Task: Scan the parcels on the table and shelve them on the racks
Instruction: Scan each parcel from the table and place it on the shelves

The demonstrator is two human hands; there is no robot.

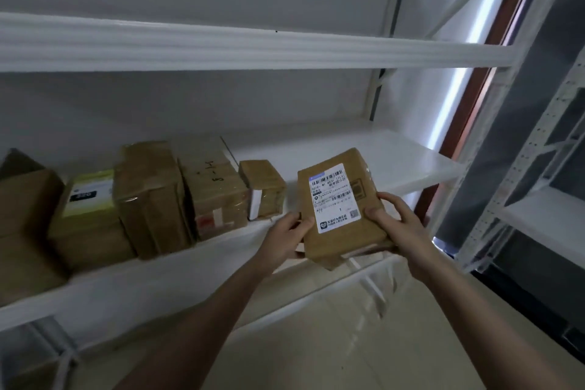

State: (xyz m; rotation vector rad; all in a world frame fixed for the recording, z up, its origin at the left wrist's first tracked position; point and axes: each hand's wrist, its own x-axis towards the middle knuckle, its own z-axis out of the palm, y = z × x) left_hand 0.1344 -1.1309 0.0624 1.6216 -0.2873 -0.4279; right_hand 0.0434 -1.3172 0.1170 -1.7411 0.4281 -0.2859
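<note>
both hands hold one brown parcel [343, 209] up in front of the white shelf [395, 155] of the rack. the left hand [289, 237] grips the parcel's near left edge, thumb curled over the top face beside the label, the other fingers hidden under the box. the right hand [397, 218] grips the near right edge, thumb lying on the top face, fingers wrapped round the side. the parcel is tilted, its far end raised toward the shelf and its near end hanging out past the shelf's front lip; whether the far end touches the shelf board cannot be told. a white shipping label [332, 201] with barcodes and a small square code covers the left part of its top face.

on the shelf, to the left of the held parcel, a row of boxes stands against one another: nearest is a small taped box [264, 188] with a white end face, then a brown carton with handwritten marks [213, 187], then a taller tape-wrapped carton [150, 199], then a box with a yellow-green and white top [87, 199], and a large plain carton [25, 225] at the picture's left edge. the shelf board to the right of the held parcel is bare white. above it runs another white shelf beam [253, 47]. to the right of the shelf stands a grey rack upright [519, 149].
</note>
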